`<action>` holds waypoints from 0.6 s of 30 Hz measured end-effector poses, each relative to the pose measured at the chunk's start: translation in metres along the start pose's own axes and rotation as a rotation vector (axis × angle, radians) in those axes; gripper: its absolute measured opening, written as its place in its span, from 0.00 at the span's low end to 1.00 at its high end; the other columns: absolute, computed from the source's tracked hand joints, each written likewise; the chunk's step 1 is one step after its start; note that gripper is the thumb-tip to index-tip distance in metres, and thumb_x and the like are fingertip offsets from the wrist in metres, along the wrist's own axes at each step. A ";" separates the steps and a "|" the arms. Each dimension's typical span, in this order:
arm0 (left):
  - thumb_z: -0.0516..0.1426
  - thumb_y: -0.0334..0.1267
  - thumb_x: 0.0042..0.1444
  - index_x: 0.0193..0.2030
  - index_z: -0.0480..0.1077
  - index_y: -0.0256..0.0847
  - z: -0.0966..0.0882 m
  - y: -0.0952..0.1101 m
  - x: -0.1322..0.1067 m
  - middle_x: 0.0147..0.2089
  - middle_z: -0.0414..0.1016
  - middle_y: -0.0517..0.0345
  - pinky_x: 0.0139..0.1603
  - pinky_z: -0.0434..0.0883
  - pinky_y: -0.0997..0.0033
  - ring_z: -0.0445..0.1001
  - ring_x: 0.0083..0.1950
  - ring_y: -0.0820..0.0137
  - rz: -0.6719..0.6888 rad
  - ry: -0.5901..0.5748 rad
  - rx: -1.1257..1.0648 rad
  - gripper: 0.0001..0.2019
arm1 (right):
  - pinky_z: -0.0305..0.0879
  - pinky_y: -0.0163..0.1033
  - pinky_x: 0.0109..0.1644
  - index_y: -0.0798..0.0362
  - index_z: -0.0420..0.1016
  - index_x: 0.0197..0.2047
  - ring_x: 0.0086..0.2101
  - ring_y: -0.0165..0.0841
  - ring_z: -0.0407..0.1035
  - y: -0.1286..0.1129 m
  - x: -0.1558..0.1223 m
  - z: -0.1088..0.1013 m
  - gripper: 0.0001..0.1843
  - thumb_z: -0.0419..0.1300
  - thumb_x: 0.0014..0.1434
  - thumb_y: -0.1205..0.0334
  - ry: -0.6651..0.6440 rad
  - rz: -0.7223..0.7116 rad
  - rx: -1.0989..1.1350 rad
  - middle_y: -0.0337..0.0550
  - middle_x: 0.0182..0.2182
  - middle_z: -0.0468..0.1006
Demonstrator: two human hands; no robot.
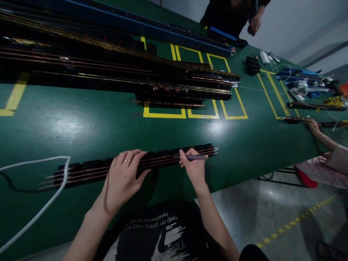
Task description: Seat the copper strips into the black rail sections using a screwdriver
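Observation:
A long black strip [163,156] with thin copper-coloured rods along it lies on the green table, slightly slanted. My left hand [125,170], with a ring on one finger, spans the strip near its middle. Its fingers reach over the far side and the thumb lies at the near side, holding it against the table. In my right hand [194,165] is a slim pen-like tool [197,157], its back end pointing right. The fingertips press at the strip's rods; the tool's tip is hidden by them.
Bundles of long dark strips [108,72] and a blue rail [163,34] lie across the table's far side, near yellow tape outlines [164,116]. A white cable [51,199] loops over the strip's left end. Co-workers' hands show at the far side [255,25] and right [312,127].

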State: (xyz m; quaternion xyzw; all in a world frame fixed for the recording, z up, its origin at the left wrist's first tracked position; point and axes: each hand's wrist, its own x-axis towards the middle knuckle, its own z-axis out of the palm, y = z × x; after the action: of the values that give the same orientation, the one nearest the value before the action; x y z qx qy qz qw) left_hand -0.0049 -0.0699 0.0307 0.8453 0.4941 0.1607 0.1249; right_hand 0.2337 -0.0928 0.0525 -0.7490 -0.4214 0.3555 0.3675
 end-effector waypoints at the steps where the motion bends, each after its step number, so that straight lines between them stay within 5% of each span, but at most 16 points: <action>1: 0.58 0.43 0.61 0.61 0.65 0.40 0.003 0.007 0.005 0.58 0.71 0.48 0.53 0.67 0.56 0.68 0.57 0.56 0.020 -0.005 -0.018 0.22 | 0.66 0.29 0.29 0.54 0.67 0.25 0.21 0.25 0.70 0.000 0.000 0.001 0.23 0.61 0.59 0.44 -0.003 -0.005 -0.012 0.38 0.21 0.76; 6: 0.56 0.39 0.63 0.59 0.67 0.43 0.020 0.026 0.018 0.56 0.73 0.50 0.50 0.67 0.58 0.69 0.55 0.58 0.061 -0.028 -0.023 0.18 | 0.68 0.29 0.30 0.54 0.65 0.24 0.21 0.25 0.71 0.002 0.003 -0.006 0.23 0.62 0.59 0.45 0.016 -0.007 -0.024 0.38 0.20 0.76; 14: 0.57 0.42 0.63 0.59 0.69 0.47 0.006 -0.014 0.001 0.55 0.74 0.54 0.48 0.66 0.59 0.70 0.54 0.59 0.042 -0.008 0.021 0.17 | 0.67 0.29 0.29 0.54 0.65 0.23 0.20 0.25 0.70 0.007 0.010 -0.024 0.23 0.62 0.59 0.46 0.087 0.025 -0.023 0.39 0.19 0.76; 18: 0.59 0.48 0.60 0.62 0.66 0.44 0.003 -0.010 0.007 0.57 0.72 0.51 0.51 0.66 0.58 0.69 0.57 0.57 0.055 -0.021 -0.004 0.24 | 0.67 0.29 0.29 0.54 0.64 0.24 0.20 0.25 0.70 0.005 0.009 -0.018 0.23 0.61 0.59 0.45 0.059 0.018 -0.018 0.39 0.18 0.76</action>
State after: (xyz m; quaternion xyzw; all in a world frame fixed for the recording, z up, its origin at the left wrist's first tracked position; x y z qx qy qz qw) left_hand -0.0086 -0.0592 0.0248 0.8599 0.4691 0.1562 0.1271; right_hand 0.2541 -0.0913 0.0544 -0.7662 -0.4069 0.3328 0.3696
